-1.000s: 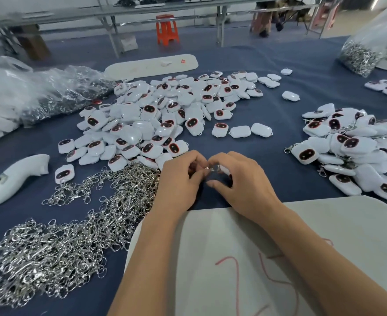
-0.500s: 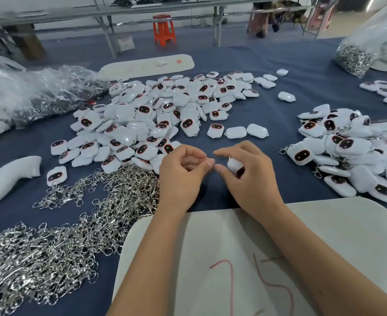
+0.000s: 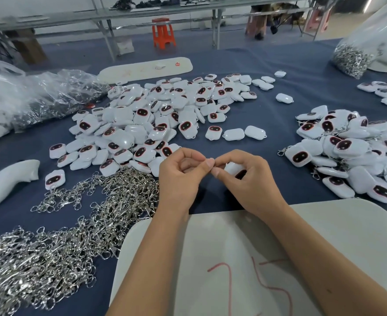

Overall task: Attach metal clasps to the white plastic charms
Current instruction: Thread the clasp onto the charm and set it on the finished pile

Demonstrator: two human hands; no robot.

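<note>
Just above the white board [image 3: 245,247], the right hand [image 3: 249,183] cups a charm [image 3: 232,167] while the left hand [image 3: 181,176] pinches something unseen against it; seat the clasp squarely, I judge.

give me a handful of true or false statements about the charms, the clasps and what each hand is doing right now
1. The right hand holds a white charm. True.
2. The loose pile of metal clasps lies to the person's right. False: it lies to the left, beside the white board.
3. The fingers of both hands meet at their tips, above the blue cloth. True.
4. The left hand rests flat on the clasps. False: it is raised, thumb and finger pinched together; what it pinches is too small to tell.
5. The orange stool stands on the table. False: it stands on the floor behind.
</note>
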